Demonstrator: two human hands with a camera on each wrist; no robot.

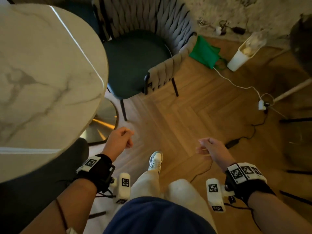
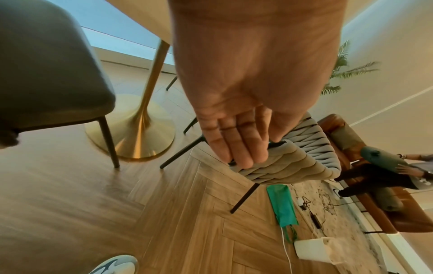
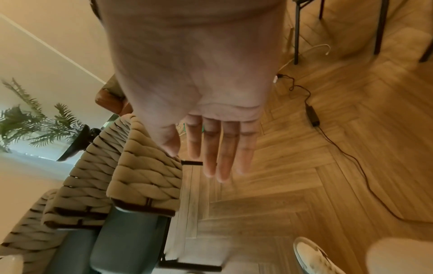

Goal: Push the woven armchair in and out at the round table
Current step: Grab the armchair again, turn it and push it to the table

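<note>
The woven armchair (image 1: pixel 143 53) has a grey braided back and a dark green seat. It stands at the far side of the round marble table (image 1: pixel 42 73), its seat partly under the table's edge. My left hand (image 1: pixel 120 140) hangs relaxed above the floor by the table's near edge, well short of the chair, and holds nothing. My right hand (image 1: pixel 212 147) hangs the same way farther right, also empty. In the left wrist view the left hand (image 2: pixel 236 144) has straight fingers in front of the armchair (image 2: pixel 293 163). The right wrist view shows the right hand (image 3: pixel 220 148) with the armchair (image 3: pixel 140 176) to its left.
The table's gold pedestal base (image 1: pixel 104 122) sits beside the chair's front leg. A green bag (image 1: pixel 205 52), a white container (image 1: pixel 243 53), a white cable (image 1: pixel 236 83) and a black adapter (image 1: pixel 232 143) lie on the wood floor at right. A second dark chair (image 1: pixel 33 183) stands at my left.
</note>
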